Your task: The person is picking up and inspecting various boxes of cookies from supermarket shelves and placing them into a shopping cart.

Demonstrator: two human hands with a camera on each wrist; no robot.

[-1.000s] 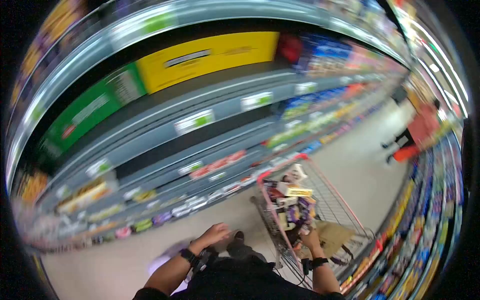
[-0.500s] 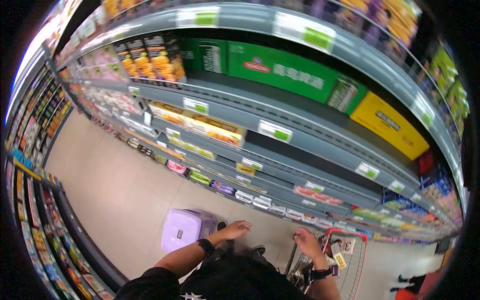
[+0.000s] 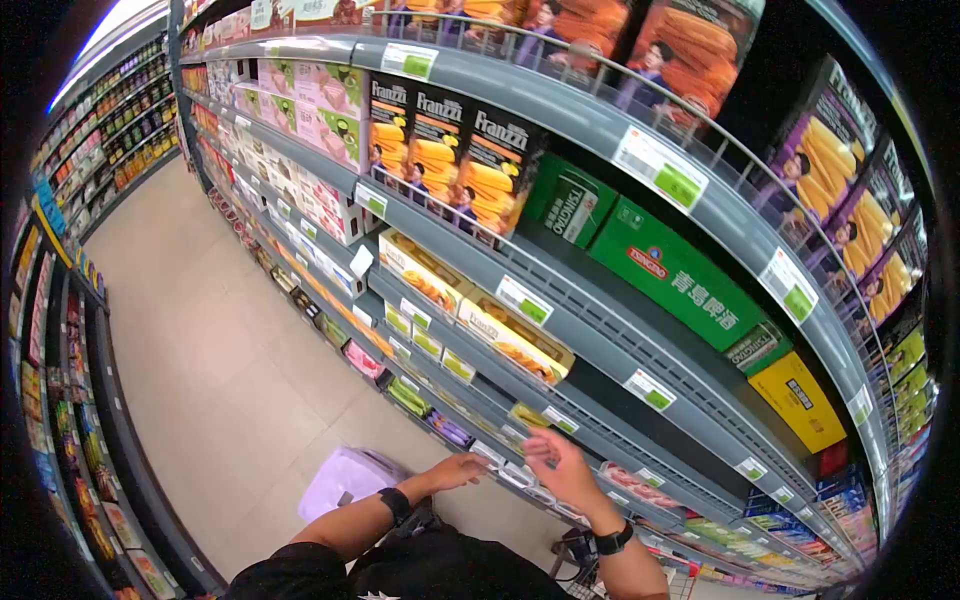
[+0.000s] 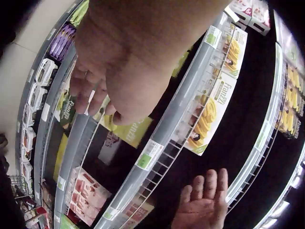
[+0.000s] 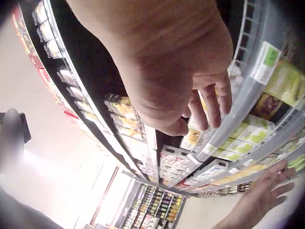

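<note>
You wear a black short-sleeved top (image 3: 440,570) with a small white print near its lower edge. Just above the top, a black band (image 3: 394,503) wraps your left wrist, and a black strap (image 3: 611,541) with a dark, watch-like block circles your right wrist. Your forearms are bare beyond the sleeves. A thin ring (image 4: 86,74) sits on one finger of your left hand (image 3: 460,468).

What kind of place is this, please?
Most likely a supermarket aisle. Long grey shelves carry rows of packaged snacks, such as the Franzzi boxes, with price labels clipped to the shelf edges. More stocked shelving faces it across a tiled floor.
</note>
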